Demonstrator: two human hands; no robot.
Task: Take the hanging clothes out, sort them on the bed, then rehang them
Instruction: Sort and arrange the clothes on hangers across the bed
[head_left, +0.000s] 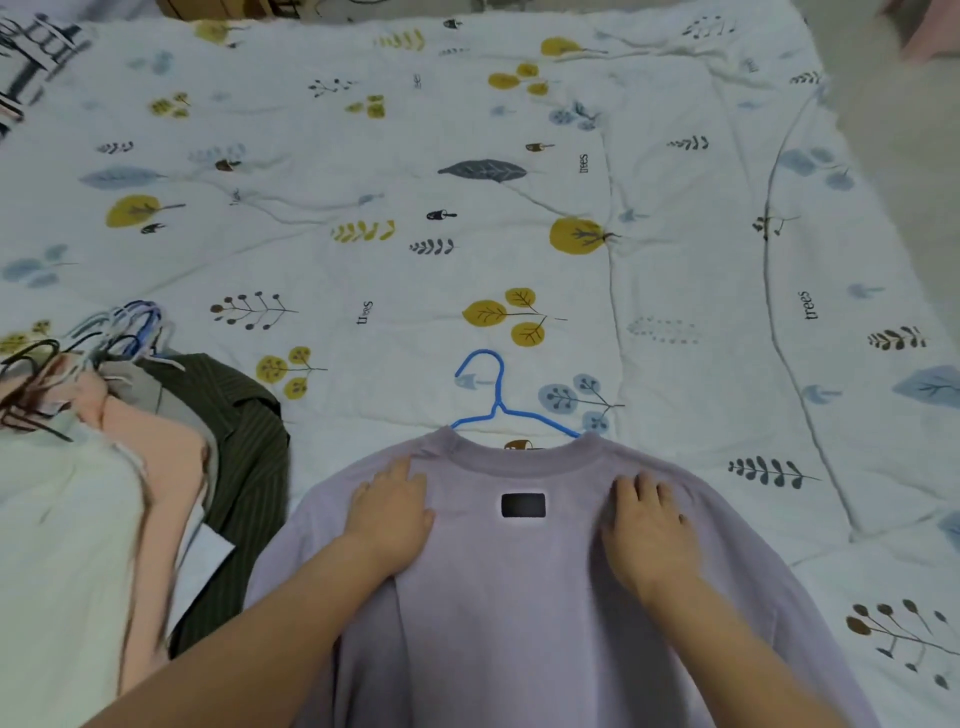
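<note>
Sweater (519, 597) lies under left hand (392, 512) and right hand (649, 530), both pressing flat-fingered.

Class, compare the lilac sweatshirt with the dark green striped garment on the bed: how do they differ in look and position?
The lilac sweatshirt is plain and pale; the dark green striped garment is dark with fine stripes. The sweatshirt lies spread by itself, a blue hanger at its collar, with the left hand and right hand flat on it. The striped garment lies in a pile of clothes, partly covered. Both rest on the patterned quilt.
</note>
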